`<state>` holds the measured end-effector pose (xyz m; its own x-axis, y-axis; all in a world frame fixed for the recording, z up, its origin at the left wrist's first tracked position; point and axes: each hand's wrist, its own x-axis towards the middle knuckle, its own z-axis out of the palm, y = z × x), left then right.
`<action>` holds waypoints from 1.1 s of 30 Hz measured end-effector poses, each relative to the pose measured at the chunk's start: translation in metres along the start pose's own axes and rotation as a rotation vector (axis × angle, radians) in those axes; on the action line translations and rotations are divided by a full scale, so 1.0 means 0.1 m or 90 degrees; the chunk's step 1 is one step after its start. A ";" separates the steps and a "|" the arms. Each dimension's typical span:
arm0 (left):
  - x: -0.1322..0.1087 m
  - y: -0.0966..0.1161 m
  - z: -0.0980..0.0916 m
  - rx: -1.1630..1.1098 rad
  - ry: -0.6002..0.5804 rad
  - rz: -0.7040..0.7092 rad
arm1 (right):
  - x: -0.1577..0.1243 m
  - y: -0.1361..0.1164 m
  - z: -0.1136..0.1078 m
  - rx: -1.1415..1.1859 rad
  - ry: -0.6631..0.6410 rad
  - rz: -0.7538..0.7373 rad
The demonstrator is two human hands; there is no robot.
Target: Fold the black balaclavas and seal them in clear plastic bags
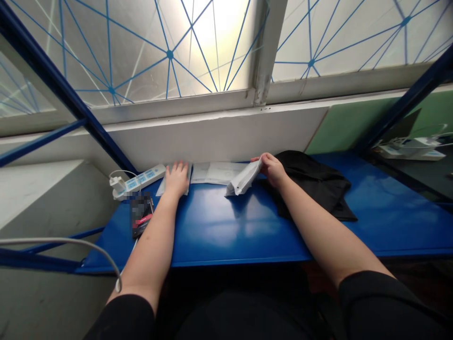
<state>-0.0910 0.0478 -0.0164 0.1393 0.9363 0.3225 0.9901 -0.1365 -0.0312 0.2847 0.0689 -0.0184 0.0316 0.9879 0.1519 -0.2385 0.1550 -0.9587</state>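
Our left hand (pixel 177 180) lies open and flat, palm down, on a white paper sheet (pixel 162 189). Our right hand (pixel 272 170) is closed on the upper end of a crumpled white packet (pixel 245 178), which leans down from the grip toward the left, with its lower end at the surface of the blue metal shelf (pixel 240 226). This firm hold keeps the packet steady, and the flat palm presses the sheet well. Printed papers (pixel 215 172) lie between the hands. A folded black cloth (pixel 311 182) is just right of the right hand, and a white power strip (pixel 138 181) is just left of the left hand.
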 end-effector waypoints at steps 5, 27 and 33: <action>-0.07 0.39 0.06 -0.044 -0.120 0.154 | 0.07 0.01 -0.05 0.110 0.102 0.001; -0.13 0.80 -0.27 -0.993 -0.256 -0.201 | -0.34 -0.07 0.46 0.179 -0.182 0.079; -0.20 0.60 -0.44 -0.946 -0.267 -0.214 | -0.36 0.04 0.58 0.008 -0.169 -0.004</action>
<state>-0.0352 0.0071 0.0170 0.1685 0.9728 -0.1591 0.1122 0.1414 0.9836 0.2267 0.0340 -0.0136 -0.2217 0.9506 0.2172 -0.2513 0.1595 -0.9547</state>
